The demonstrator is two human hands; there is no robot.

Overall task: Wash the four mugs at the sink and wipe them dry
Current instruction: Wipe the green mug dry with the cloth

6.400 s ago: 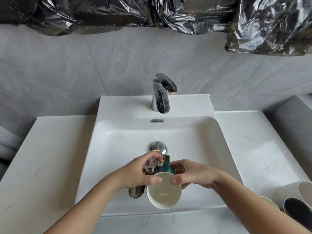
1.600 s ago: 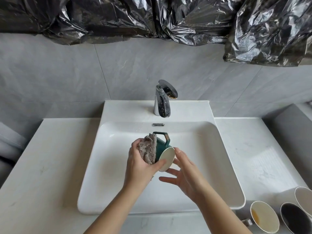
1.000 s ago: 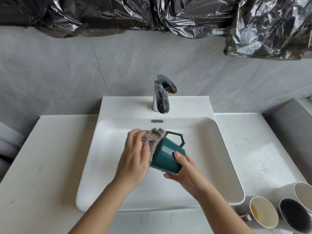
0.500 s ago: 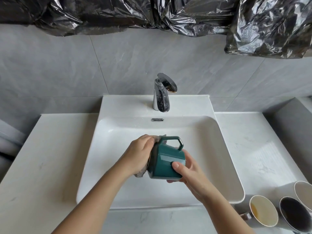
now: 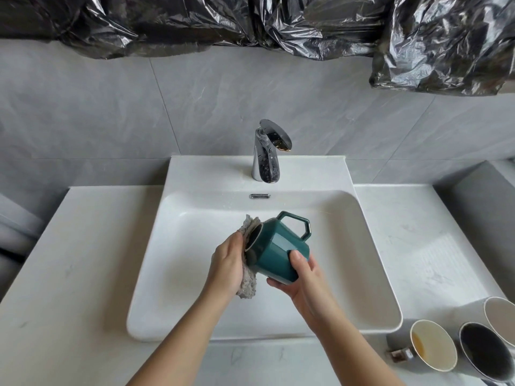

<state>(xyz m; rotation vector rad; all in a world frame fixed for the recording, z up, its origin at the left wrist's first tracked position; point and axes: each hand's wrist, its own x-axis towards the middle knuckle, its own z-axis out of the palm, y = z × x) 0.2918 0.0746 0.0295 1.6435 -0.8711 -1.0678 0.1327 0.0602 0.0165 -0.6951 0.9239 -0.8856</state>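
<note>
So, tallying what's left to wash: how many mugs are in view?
4: green mug held over the sink by the right hand; stained mug, dark-lined mug and pale mug on the counter, lower right, partly cropped.

Teal mug [image 5: 278, 249], grey cloth [image 5: 248, 282], white sink [image 5: 195, 302] — crinkled black plastic [image 5: 250, 20] above.

So we've got the sink [image 5: 195, 331] set in the middle of the tabletop [image 5: 83, 274], with the tap [image 5: 266, 160] behind the basin by the wall. Over the basin we hold the mug [image 5: 278, 246] on its side, mouth facing left: our right hand [image 5: 301, 285] under it, our left hand [image 5: 225, 266] holding the cloth [image 5: 247, 285] against its mouth. Three more mugs [image 5: 486, 351] sit in a row on the tabletop, off the sink's front right corner.
</note>
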